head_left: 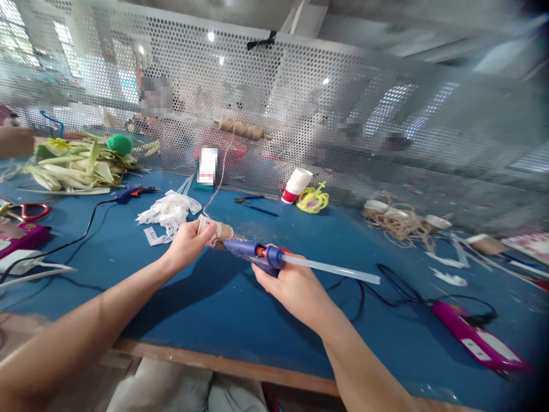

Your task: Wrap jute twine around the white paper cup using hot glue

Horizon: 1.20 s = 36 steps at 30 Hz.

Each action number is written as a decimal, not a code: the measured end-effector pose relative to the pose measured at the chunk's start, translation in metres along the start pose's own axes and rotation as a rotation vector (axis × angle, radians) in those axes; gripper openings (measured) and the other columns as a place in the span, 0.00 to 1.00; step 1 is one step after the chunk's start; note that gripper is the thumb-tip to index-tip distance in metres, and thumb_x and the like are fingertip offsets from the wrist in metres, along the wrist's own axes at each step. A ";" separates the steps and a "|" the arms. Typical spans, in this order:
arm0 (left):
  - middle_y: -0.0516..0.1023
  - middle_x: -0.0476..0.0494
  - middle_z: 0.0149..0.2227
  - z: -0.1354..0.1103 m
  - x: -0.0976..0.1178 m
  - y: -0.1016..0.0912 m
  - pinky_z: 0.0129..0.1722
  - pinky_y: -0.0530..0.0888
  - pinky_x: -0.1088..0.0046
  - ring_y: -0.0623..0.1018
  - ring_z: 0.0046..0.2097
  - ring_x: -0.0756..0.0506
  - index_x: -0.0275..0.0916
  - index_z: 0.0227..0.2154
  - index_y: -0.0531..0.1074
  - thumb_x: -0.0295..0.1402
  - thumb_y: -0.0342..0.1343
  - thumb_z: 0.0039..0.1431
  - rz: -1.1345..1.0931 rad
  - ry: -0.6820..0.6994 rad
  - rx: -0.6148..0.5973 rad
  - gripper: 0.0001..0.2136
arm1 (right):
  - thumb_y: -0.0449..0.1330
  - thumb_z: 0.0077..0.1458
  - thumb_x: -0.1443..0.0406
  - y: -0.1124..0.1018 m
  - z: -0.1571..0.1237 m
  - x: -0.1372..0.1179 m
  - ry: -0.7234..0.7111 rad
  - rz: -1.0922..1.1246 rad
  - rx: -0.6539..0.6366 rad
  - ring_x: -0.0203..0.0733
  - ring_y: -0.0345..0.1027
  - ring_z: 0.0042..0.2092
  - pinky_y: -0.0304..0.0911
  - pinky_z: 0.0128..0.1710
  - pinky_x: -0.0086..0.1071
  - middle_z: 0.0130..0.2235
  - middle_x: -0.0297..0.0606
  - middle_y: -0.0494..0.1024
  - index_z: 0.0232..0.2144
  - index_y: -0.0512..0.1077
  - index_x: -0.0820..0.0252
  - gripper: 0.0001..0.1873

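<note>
My left hand is closed around a paper cup lying on its side, its rim facing left. Twine runs from a spool on the mesh panel down to this cup. In my right hand is a blue glue gun, with a long translucent glue stick sticking out of its back end. The gun's front end is at the cup's right end; whether they touch I cannot tell. Brownish twine seems to cover part of the cup there.
Crumpled white plastic, pliers, stacked paper cups and a yellow woven piece lie beyond my hands. Corn husks and another glue gun are left. A purple power strip and cable lie right. A perforated panel bounds the back.
</note>
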<state>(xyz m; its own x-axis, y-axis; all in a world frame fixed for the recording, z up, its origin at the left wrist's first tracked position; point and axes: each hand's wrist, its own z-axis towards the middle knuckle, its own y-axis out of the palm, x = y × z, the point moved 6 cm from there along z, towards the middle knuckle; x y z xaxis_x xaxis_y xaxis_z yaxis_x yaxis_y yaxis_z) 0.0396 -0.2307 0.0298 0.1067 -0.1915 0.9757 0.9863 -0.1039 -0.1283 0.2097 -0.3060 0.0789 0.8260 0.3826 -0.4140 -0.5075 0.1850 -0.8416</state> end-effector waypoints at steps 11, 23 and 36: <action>0.76 0.43 0.34 -0.005 0.003 0.004 0.39 0.71 0.71 0.74 0.38 0.46 0.34 0.34 0.71 0.39 0.47 0.57 0.100 0.185 -0.055 0.13 | 0.53 0.51 0.62 -0.009 0.000 0.009 0.027 -0.009 0.123 0.43 0.71 0.29 0.62 0.28 0.31 0.21 0.35 0.73 0.22 0.69 0.56 0.09; 0.67 0.46 0.25 -0.019 0.031 0.011 0.32 0.66 0.72 0.67 0.32 0.48 0.36 0.20 0.64 0.31 0.45 0.60 0.349 0.656 -0.130 0.13 | 0.55 0.49 0.60 -0.006 0.005 0.020 0.220 0.308 0.024 0.35 0.62 0.16 0.60 0.20 0.29 0.13 0.31 0.67 0.18 0.66 0.58 0.12; 0.66 0.45 0.24 -0.018 0.031 0.013 0.32 0.66 0.68 0.66 0.32 0.47 0.39 0.19 0.61 0.29 0.45 0.59 0.356 0.683 -0.137 0.12 | 0.51 0.55 0.59 -0.003 0.064 0.149 0.631 0.281 0.160 0.33 0.61 0.19 0.59 0.22 0.29 0.19 0.36 0.69 0.20 0.65 0.61 0.16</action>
<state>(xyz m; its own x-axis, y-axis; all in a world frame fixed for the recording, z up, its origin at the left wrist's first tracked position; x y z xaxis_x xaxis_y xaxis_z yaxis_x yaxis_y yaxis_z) 0.0531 -0.2554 0.0551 0.2691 -0.7895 0.5517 0.8782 -0.0341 -0.4771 0.3187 -0.1918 0.0415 0.6183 -0.1534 -0.7709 -0.7123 0.3054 -0.6320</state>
